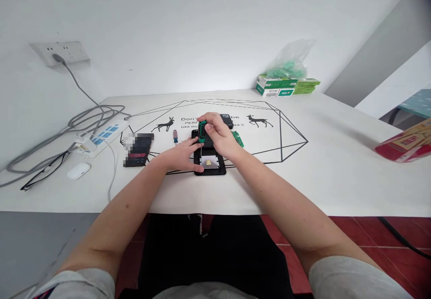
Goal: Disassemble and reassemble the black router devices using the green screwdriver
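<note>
A screwdriver point(202, 131) with a green and black handle is in my right hand point(220, 136), fingers wrapped round the grip. It stands nearly upright, its shaft pointing down at the left side of a black device housing point(220, 171). Inside the housing lies a silvery plate point(214, 162) with a pale yellowish square in its middle. My left hand point(182, 157) grips the housing's left side, thumb at the lower corner and fingers higher up near the shaft. My hands partly hide the housing's upper part. The tip's exact contact is too small to tell.
Around the housing lie a small screwdriver point(175, 136), a green circuit board point(238, 139) and a black block-like object point(226, 120). Leftward are a phone point(139, 148), white case point(78, 171), glasses point(45, 173) and power strip point(107, 135). Boxes point(276, 85) and a red package point(404, 144) sit rightward.
</note>
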Demonstrator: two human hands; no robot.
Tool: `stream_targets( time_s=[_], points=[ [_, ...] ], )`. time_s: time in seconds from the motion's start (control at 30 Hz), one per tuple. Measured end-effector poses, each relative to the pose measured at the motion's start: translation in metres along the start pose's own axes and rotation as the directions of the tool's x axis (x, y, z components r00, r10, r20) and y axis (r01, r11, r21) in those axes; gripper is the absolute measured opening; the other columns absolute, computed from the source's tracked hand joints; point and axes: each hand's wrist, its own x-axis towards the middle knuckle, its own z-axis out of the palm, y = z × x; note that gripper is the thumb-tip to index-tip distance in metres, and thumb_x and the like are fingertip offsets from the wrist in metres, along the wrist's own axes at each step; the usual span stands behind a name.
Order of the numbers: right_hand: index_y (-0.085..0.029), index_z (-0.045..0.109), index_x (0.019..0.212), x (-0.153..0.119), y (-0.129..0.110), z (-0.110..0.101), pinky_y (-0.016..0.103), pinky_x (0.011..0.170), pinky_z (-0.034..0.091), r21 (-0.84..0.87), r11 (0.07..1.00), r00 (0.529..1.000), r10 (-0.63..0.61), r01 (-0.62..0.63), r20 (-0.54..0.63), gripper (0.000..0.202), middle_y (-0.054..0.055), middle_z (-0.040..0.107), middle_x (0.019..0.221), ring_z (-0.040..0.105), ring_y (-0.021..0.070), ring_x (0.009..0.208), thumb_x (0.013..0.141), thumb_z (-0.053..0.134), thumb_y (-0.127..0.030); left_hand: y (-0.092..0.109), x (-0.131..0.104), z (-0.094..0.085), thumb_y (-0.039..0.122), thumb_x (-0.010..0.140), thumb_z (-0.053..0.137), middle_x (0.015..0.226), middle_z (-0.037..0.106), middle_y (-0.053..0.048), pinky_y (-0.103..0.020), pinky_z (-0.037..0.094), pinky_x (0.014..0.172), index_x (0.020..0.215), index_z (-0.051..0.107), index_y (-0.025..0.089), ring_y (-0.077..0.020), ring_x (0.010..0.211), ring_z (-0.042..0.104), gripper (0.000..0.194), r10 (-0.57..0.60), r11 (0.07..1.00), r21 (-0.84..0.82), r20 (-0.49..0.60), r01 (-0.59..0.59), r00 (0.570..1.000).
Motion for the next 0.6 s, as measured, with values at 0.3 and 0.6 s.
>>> stream_targets(
  time_s=[0.3,0.6],
  points=[
    [-0.028,0.065,0.117,-0.005,-0.005,0.005,0.05,0.104,0.062,0.031,0.999,0.993,-0.021,0.025,-0.12,0.027,0.009,0.075,0.124,0.073,0.024,0.111,0.106,0.06,-0.052,-0.001,0.002,0.0,0.085,0.084,0.071,0.181,0.031,-0.015,-0.052,0.035,0.128,0.175,0.034,0.028,-0.0443,0.165,0.031,0.113,0.022,1.0,0.012,0.006,-0.022,1.0],
    [-0.034,0.044,0.137,-0.009,0.001,0.012,0.052,0.112,0.063,0.198,0.973,0.993,0.119,-0.121,0.02,0.041,0.012,0.064,0.155,0.077,0.0234,0.126,0.105,0.061,-0.051,-0.011,0.006,0.005,0.084,0.086,0.073,0.181,0.03,-0.014,-0.052,0.031,0.129,0.174,0.036,0.032,-0.0424,0.163,0.034,0.108,0.072,0.997,-0.005,-0.024,-0.072,0.997]
  ],
)
